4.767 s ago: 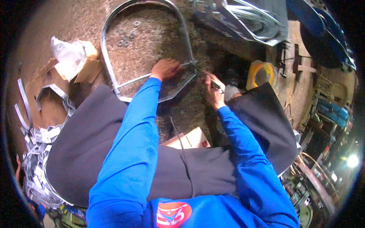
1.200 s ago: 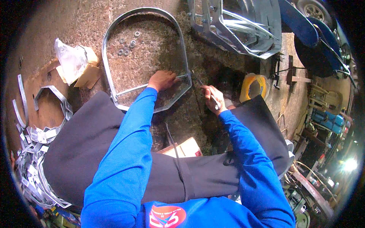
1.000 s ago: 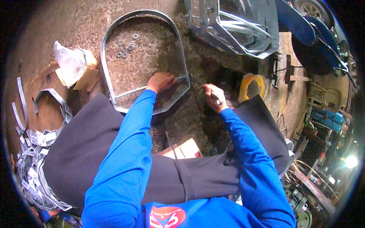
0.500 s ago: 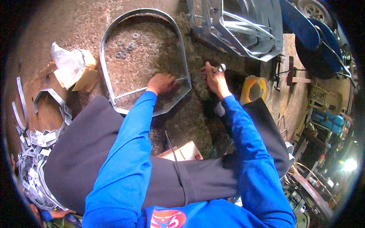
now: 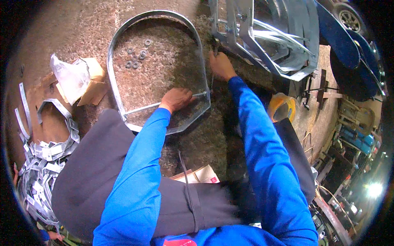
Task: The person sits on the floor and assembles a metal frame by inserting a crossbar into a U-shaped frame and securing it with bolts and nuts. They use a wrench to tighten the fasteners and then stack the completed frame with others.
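Head view, our left hand (image 5: 177, 99) wrapped on a thin grey rod (image 5: 141, 109) crossing an arched, angular-based, dull-grey metal frame (image 5: 154, 13) on mottled brown floor (image 5: 90, 24), our right hand (image 5: 221, 66) gripping a slim tool (image 5: 216, 50).

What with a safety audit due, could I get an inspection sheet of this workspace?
Surface: rough brown floor, darkly stained in places.
Job's things: metal hoop frame with crossbar; loose washers within its outline.
Clutter: bag-topped cardboard box, metal bracket heap at left.
Hands: left hand curled on crossbar; right hand holding slim tool, partly hidden.
Cables: tan strands at right, type unclear.
Surroundings: metal frames ahead, bright lamp right, another person's hand lower left.
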{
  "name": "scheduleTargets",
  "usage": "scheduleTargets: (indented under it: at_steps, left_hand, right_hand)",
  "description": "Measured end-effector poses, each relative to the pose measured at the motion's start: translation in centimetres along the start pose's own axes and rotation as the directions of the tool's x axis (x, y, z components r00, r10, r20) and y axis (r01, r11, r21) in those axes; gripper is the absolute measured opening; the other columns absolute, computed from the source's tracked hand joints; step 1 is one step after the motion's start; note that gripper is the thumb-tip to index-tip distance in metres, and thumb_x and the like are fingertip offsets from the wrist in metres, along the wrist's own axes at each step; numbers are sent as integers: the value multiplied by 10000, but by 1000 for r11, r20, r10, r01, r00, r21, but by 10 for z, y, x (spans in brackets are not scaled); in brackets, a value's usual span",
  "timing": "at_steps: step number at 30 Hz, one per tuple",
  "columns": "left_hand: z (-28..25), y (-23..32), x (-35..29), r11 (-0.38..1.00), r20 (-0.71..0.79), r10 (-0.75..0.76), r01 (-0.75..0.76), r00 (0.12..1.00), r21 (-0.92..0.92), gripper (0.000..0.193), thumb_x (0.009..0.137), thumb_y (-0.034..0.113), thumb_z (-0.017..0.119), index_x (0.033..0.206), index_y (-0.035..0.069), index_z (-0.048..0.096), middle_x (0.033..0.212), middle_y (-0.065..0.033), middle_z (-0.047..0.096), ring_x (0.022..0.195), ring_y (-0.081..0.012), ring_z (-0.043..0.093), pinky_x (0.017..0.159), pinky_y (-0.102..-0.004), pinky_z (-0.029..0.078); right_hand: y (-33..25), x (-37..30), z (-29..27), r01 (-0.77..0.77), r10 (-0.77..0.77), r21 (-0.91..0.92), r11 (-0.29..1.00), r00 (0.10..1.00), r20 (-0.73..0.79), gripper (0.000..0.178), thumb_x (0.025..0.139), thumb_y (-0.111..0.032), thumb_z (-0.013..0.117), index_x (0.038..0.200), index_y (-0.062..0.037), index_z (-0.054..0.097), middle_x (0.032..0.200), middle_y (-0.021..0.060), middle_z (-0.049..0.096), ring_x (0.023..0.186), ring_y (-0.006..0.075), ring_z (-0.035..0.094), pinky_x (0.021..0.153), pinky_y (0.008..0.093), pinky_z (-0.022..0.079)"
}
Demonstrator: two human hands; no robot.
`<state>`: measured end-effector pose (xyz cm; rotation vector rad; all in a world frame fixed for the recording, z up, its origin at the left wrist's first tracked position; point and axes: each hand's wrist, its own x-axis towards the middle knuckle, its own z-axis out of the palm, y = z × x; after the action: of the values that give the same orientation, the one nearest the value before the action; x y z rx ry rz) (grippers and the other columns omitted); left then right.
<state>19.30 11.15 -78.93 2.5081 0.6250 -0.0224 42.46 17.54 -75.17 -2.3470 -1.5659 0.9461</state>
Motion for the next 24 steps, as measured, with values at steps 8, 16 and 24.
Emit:
scheduleTargets:
  at_steps: [8,16,24]
  left_hand:
    - [-16,15,12,997,77,-62,65,995,-44,347,893,364,424,845,65,592,865,-138,627,804,-318,617,683,-419,498]
    - [-8,6,0,994,26,-100,101,995,-39,351,888,391,422,876,79,582,837,-135,625,779,-321,615,672,-427,502]
    - [-5,4,-2,996,96,-82,84,992,-12,354,899,371,399,887,64,574,874,-142,628,818,-324,619,684,-424,506]
  right_hand:
    - [49,26,-8,432,-543,-553,712,838,-45,521,892,-396,391,804,64,619,761,283,594,718,452,574,706,490,457]
    - [-41,-17,-20,127,-127,9,992,991,44,590,878,-494,402,734,35,618,714,245,602,721,406,600,659,474,457]
    - [-39,-15,6,17,-8,-47,999,985,174,600,887,-498,351,790,24,629,802,270,601,783,434,583,713,501,451]
